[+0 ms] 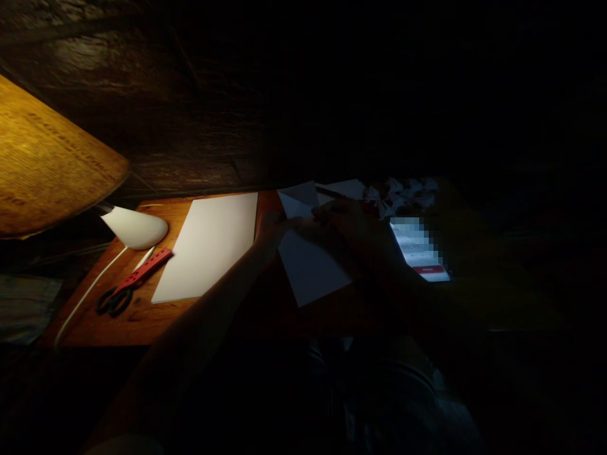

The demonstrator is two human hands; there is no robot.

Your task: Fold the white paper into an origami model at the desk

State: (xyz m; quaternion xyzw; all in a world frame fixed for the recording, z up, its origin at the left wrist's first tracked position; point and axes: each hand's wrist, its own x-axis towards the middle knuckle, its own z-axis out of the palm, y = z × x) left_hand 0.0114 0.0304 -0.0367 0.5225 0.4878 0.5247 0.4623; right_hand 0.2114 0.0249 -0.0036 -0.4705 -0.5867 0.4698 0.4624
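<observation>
From where I stood, the head camera's view was mostly darkness, with one pool of warm lamplight across an orange-brown wooden bench (104,322). The left hand (275,226) and right hand (344,222) lay close together on a folded white paper sheet (308,268), its crisp, angular corners jutting out beyond the fingers. Shadow hid whether they pinched the sheet or only pressed it. The left forearm (203,316) slanted in from the lower left, while the right arm melted into the dark. Just left of the hands, across a narrow strip of bare wood, lay a smooth, flat rectangular white sheet (206,246). Beyond its lower-left corner were black-handled scissors (114,299) and a red perforated ruler (145,268), which overlapped them. A white, rounded lamp head (135,227) hung above the bench's back corner, its pale cable (90,291) curving down over the edge. Past the right hand, a phone (420,249) glowed with a pixelated screen, and crumpled paper (403,193) lay bunched behind it against a rough, dark wall (142,107).
</observation>
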